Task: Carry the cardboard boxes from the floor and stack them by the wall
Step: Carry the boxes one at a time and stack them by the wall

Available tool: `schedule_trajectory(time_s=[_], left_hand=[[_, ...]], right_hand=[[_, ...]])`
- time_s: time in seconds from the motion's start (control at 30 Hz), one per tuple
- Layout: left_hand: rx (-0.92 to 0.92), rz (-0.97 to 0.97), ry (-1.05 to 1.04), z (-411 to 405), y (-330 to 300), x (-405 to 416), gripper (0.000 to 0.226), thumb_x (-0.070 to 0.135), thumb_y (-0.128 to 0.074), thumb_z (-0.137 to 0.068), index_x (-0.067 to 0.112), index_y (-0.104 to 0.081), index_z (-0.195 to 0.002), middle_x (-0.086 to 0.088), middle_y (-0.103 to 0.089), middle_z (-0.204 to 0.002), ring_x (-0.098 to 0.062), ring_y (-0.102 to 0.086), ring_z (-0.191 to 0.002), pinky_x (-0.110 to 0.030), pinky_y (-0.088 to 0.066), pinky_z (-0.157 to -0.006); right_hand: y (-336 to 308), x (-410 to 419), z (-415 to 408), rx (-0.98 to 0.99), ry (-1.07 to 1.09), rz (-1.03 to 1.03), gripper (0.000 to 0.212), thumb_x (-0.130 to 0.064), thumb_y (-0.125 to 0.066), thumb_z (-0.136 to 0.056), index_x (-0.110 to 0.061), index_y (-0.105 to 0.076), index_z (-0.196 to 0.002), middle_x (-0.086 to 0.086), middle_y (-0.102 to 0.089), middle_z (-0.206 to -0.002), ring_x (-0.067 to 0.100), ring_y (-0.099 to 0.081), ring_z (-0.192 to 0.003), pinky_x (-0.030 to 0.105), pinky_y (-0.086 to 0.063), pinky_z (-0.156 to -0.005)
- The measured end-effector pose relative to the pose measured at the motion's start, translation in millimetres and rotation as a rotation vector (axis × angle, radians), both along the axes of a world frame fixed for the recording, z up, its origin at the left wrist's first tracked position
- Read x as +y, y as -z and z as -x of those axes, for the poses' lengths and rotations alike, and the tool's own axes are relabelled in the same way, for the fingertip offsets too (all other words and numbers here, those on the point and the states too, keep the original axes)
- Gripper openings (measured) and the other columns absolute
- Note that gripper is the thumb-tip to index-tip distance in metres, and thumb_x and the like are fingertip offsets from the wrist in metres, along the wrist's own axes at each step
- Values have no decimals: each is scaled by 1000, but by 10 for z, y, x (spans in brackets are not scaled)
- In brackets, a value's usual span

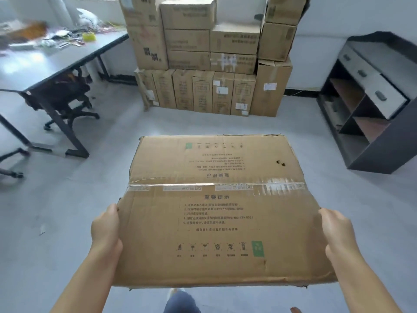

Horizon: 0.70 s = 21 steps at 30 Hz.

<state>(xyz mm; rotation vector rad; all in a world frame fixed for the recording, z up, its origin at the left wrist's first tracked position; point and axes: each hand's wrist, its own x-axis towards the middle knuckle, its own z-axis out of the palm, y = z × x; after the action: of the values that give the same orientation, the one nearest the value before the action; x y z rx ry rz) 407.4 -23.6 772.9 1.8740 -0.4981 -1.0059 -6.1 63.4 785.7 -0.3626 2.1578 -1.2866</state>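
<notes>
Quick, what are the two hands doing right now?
Left hand: holding the left side of the big cardboard box.
Right hand: holding the right side of the same box.

I am seeing a brown box [216, 208] showing black print, two green squares and a pale tape band. The stack [209, 55] is showing the same brown. The floor [67, 199] is looking light grey, the cabinet [372, 98] dark grey.
</notes>
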Motion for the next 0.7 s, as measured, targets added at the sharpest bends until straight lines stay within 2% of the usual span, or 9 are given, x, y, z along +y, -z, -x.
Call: schedule_trajectory(time_s=[0.07,0.2,0.3,0.4,0.47,0.53,0.57,0.63,0.7], left_hand=[[14,4,-13,-86,38,-477,19,17,-43,-86,15,-38,-67,-1,-34,-69,-20,-31,-63,-32,-23,-54],[54,47,-6,-285,89,-1589,21,16,-45,-86,17,-37,-66,-1,-34,-68,-18,-31,-60,-31,-25,-54],[27,35,21,-472,16,-2460,21,16,-48,-87,15,-41,-67,-1,-38,-68,-17,-33,-60,-31,-26,-55],[-5,62,52,-633,-120,-3256,23,17,-48,-87,15,-41,-66,0,-37,-67,-18,-32,-60,-32,-26,-54],[-50,43,68,-702,-163,-3778,23,17,-48,-87,15,-40,-66,-1,-36,-68,-19,-31,-61,-32,-25,-54],[-81,21,102,-695,-181,-4216,24,17,-47,-86,15,-38,-64,-1,-35,-67,-20,-30,-62,-32,-26,-58],[-77,20,121,-663,-177,-4407,26,16,-47,-85,16,-36,-62,-1,-33,-66,-20,-29,-62,-32,-25,-59],[-53,14,147,-565,-160,-4770,29,14,-47,-84,18,-30,-61,0,-28,-64,-20,-24,-61,-32,-20,-56],[-26,-2,171,-422,-149,-5140,30,13,-46,-84,18,-28,-61,0,-27,-64,-19,-24,-61,-32,-18,-55]], right_hand=[[4,-522,-90,21,-21,-6,38,-9,-44,-94,19,-44,-119,39,-54,-113,57,-47,-101,44,-42,-77],[82,-1589,-342,28,5,-3,37,-5,-44,-92,22,-44,-117,42,-48,-119,56,-43,-87,33,-26,-75],[127,-2316,-533,-5,50,-9,39,-6,-43,-92,22,-41,-118,44,-46,-116,27,-34,-76,34,-25,-74],[118,-2988,-704,-23,78,-15,39,-8,-44,-92,23,-42,-116,45,-50,-107,39,-35,-73,35,-25,-73],[122,-3352,-781,-29,98,-12,37,-9,-44,-92,22,-44,-113,28,-48,-83,28,-35,-72,35,-26,-71],[108,-3646,-810,-35,143,-17,37,-9,-45,-92,21,-45,-113,13,-43,-83,22,-35,-74,34,-26,-70],[112,-3795,-782,-32,166,-21,37,-9,-45,-91,20,-45,-114,17,-45,-82,22,-35,-75,34,-27,-69],[106,-4102,-714,-10,204,-24,40,-9,-45,-91,20,-42,-118,40,-52,-97,28,-35,-75,35,-27,-72],[102,-4423,-602,28,228,-21,42,-9,-45,-90,20,-40,-121,42,-48,-119,39,-38,-75,35,-26,-74]])
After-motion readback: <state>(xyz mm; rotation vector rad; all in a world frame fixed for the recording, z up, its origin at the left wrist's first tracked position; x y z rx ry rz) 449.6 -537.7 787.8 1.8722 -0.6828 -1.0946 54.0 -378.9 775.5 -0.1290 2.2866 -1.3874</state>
